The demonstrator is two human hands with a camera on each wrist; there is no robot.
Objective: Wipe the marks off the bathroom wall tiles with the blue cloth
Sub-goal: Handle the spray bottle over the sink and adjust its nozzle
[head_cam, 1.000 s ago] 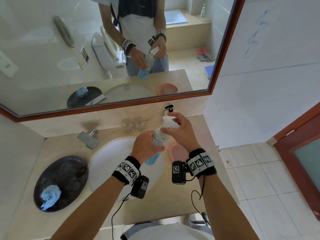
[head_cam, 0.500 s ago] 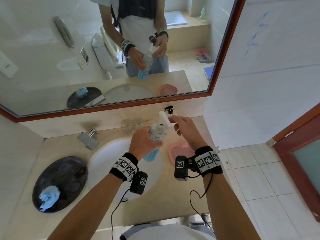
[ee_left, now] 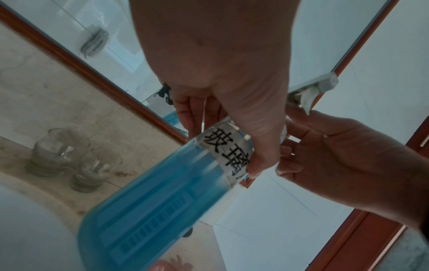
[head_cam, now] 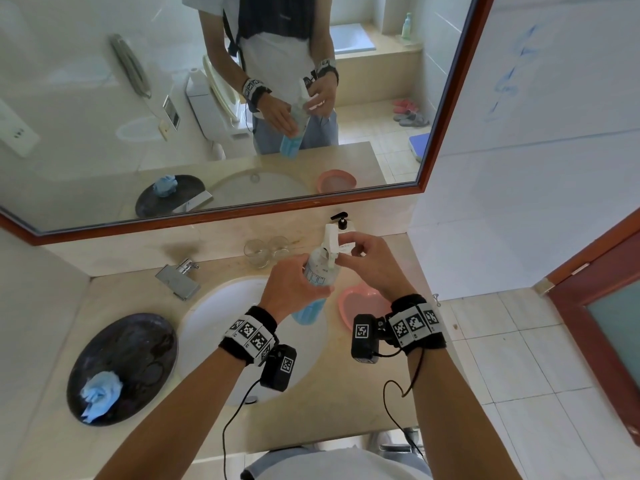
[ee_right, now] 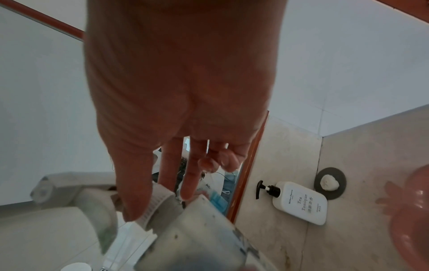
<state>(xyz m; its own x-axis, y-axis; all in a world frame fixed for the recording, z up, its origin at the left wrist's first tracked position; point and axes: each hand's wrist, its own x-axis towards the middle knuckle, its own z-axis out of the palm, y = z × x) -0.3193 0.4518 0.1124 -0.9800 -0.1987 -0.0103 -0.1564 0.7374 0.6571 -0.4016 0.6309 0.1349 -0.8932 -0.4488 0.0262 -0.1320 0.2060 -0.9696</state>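
A crumpled blue cloth (head_cam: 100, 393) lies on a dark oval plate (head_cam: 138, 344) at the counter's left. Blue scribbled marks (head_cam: 509, 77) show on the white wall tiles right of the mirror. Over the basin my left hand (head_cam: 298, 282) grips a spray bottle (head_cam: 317, 275) of blue liquid round its labelled upper body (ee_left: 227, 152). My right hand (head_cam: 346, 251) pinches the ribbed collar (ee_right: 157, 205) under the white trigger head (ee_right: 76, 185), thumb on one side and fingers (ee_right: 188, 183) behind. The bottle tilts, its head away from me.
White basin (head_cam: 221, 317) with a steel tap (head_cam: 180, 275) behind it. Two glasses (head_cam: 266, 252), a white pump bottle (ee_right: 299, 201) and a pink heart-shaped dish (head_cam: 360, 303) stand on the counter. A wood-framed mirror (head_cam: 446, 98) hangs above. A brown door (head_cam: 606, 306) is at the right.
My right hand has moved from covering the sprayer's top down to its collar. The bottle has risen a little and tilted in my left hand. The cloth has not moved.
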